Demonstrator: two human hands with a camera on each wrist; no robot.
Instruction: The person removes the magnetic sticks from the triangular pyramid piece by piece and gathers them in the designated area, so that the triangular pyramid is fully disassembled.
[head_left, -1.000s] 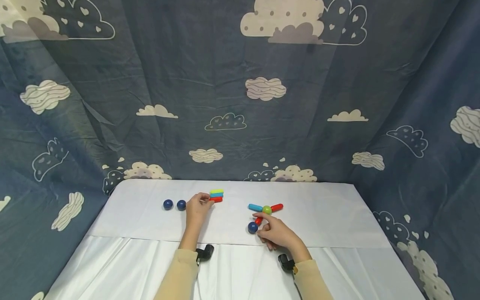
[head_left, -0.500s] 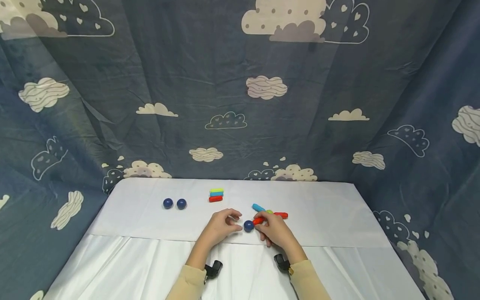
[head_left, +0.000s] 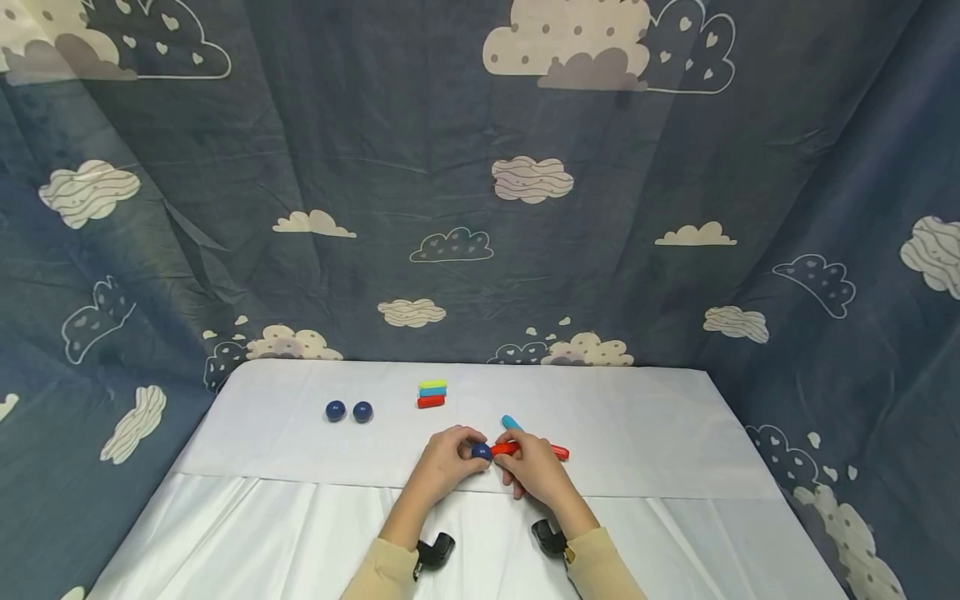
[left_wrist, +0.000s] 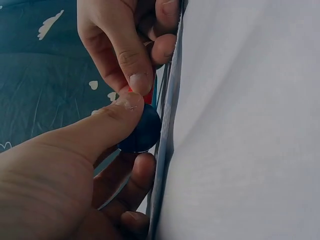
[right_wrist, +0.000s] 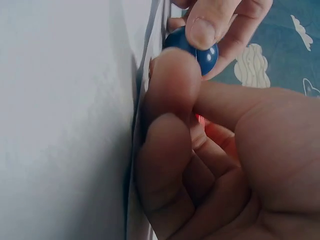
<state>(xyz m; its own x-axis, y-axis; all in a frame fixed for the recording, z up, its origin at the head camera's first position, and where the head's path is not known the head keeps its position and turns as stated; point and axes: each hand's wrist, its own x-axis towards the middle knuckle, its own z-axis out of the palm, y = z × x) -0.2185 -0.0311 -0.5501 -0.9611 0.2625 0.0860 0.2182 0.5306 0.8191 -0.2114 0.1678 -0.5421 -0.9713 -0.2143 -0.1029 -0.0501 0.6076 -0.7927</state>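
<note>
The held ball, dark blue and glossy, is near the front edge of the white-covered table, between the person's two hands. The left hand pinches it between thumb and curled fingers, the gap between them no wider than the ball. The right hand, its fingers curled in close, pinches a red stick just right of the held ball, the stick's end meeting the ball or nearly so; the fingers hide whether it is seated in it. Whether the ball rests on the cloth cannot be told.

Beyond the right hand, to the right of the held ball, a light blue stick and a second red stick jut out; what joins them is hidden. Behind and left of the held ball, a yellow stick, a blue stick and a short red stick lie side by side. Farther left are two loose balls.

The held ball looks light, hard and unlikely to break, but smooth enough to slip or roll, so it is best gripped across its widest part. The red stick seems stiff; holding it close to the ball should limit wobble.
</note>
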